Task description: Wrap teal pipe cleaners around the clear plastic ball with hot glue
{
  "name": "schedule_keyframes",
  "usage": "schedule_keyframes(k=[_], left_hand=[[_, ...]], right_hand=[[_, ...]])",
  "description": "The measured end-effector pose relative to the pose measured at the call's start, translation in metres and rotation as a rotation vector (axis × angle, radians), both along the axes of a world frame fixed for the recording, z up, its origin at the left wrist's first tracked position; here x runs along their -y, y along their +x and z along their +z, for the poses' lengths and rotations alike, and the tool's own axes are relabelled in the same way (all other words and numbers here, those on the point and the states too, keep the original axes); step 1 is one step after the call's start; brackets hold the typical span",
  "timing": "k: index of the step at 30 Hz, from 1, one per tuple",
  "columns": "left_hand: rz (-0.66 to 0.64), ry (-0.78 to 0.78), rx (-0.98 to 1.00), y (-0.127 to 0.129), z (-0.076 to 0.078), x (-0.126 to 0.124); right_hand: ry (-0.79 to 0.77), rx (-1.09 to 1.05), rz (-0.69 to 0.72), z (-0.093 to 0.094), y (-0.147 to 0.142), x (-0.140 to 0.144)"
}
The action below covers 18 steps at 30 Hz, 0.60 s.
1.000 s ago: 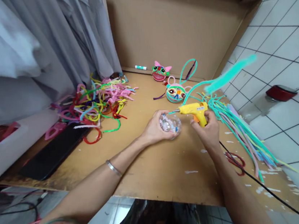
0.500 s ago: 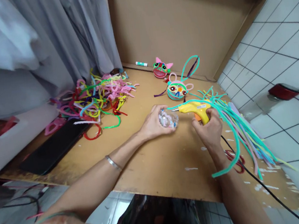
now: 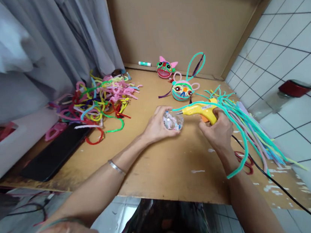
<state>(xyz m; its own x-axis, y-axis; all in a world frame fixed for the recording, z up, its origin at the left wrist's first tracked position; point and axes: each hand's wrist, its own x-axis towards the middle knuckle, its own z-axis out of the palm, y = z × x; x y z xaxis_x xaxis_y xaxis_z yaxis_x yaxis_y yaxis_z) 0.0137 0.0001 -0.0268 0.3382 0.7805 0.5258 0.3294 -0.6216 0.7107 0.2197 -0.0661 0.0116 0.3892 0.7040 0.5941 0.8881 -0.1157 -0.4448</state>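
My left hand [image 3: 156, 125] is wrapped round a clear plastic ball [image 3: 173, 122] with pale bits showing in it. A long turquoise pipe cleaner [image 3: 236, 131] runs from the ball's top across to the right and hangs down over my right wrist. In my right hand [image 3: 220, 133] is a yellow glue gun [image 3: 200, 110], its metal nozzle at the ball's upper right side. Whether the nozzle touches the ball I cannot tell. Behind them sit a decorated ball with a face and pink loop ears [image 3: 182, 90] and another with pink pointed ears [image 3: 165, 69].
Tangled coloured pipe cleaners [image 3: 99, 98] lie at left beside a black flat object [image 3: 55, 153]. Straight pipe cleaners [image 3: 255, 130] and red-handled scissors [image 3: 244, 162] are at right, near the gun's black cord [image 3: 283, 189]. A glue stick [image 3: 145, 63] lies by the cardboard wall [image 3: 167, 24].
The glue gun's nozzle has tilted down slightly and moved a little closer to the ball's side. The hanging pipe cleaner end has shifted right. Both hands keep their grip.
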Motion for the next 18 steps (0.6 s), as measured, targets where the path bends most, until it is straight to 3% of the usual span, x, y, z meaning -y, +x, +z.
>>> schedule_keyframes(k=[18], left_hand=[[-0.027,0.073,-0.02,-0.0023,-0.0028,-0.003]], right_hand=[[-0.044,-0.029,-0.012,0.0033,-0.0033,0.0037]])
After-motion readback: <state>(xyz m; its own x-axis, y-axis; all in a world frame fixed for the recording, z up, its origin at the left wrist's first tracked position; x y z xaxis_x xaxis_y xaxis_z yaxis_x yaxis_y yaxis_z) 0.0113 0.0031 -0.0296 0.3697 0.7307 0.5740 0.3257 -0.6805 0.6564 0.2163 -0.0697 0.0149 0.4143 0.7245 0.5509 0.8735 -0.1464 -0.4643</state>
